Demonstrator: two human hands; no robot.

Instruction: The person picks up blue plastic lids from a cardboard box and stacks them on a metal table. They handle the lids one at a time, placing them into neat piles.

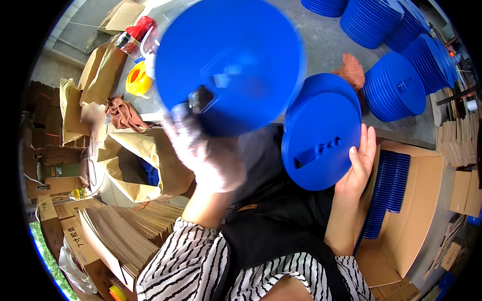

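My left hand (203, 148), in a thin translucent glove and blurred by motion, holds up a large round blue plastic disc (231, 60) by its lower edge, close to the camera. My right hand (357, 168), bare, grips the right edge of a second blue disc (321, 143) with a raised slotted handle, tilted against my lap. Behind that disc another blue disc (324, 85) lies on the grey table (321, 42). I wear a striped shirt and a black apron.
Stacks of blue discs (394, 88) stand on the table at the right and back. An open cardboard box (427, 200) at my right holds a row of discs on edge. Brown paper bags (135, 165), flat cardboard sheets (125, 231) and a yellow tape roll (136, 80) lie at the left.
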